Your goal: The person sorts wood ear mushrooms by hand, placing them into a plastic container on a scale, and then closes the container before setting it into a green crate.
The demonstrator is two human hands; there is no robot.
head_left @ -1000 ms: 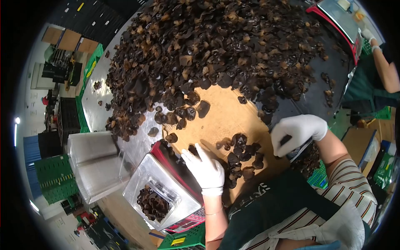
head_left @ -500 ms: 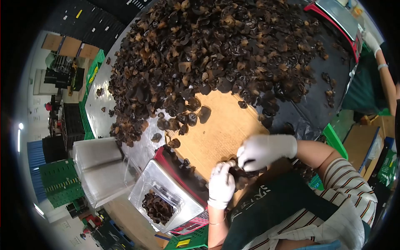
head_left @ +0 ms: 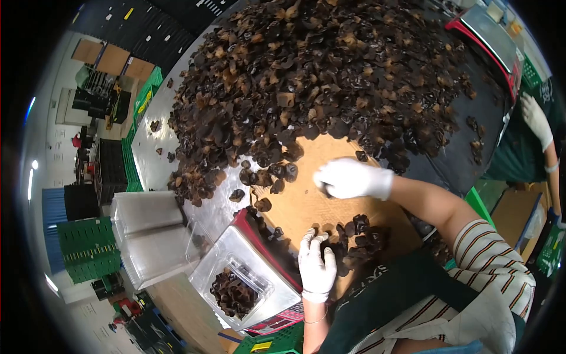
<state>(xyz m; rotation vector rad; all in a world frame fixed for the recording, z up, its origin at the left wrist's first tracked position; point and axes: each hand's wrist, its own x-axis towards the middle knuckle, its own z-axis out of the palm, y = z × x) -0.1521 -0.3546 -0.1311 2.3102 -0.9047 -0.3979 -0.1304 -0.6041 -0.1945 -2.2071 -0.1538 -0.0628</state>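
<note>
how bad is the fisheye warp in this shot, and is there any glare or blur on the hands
Head view: strong fisheye, black corners, the table edge bowed. Glare on the stack of clear trays and the scale's steel pan. The right hand is slightly smeared; the left hand is crisper. The wood ear mushroom pile reads dark, with little detail.

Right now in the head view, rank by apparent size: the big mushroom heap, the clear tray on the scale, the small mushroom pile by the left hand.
1. big mushroom heap
2. clear tray
3. small mushroom pile, though it looks close to the tray.
</note>
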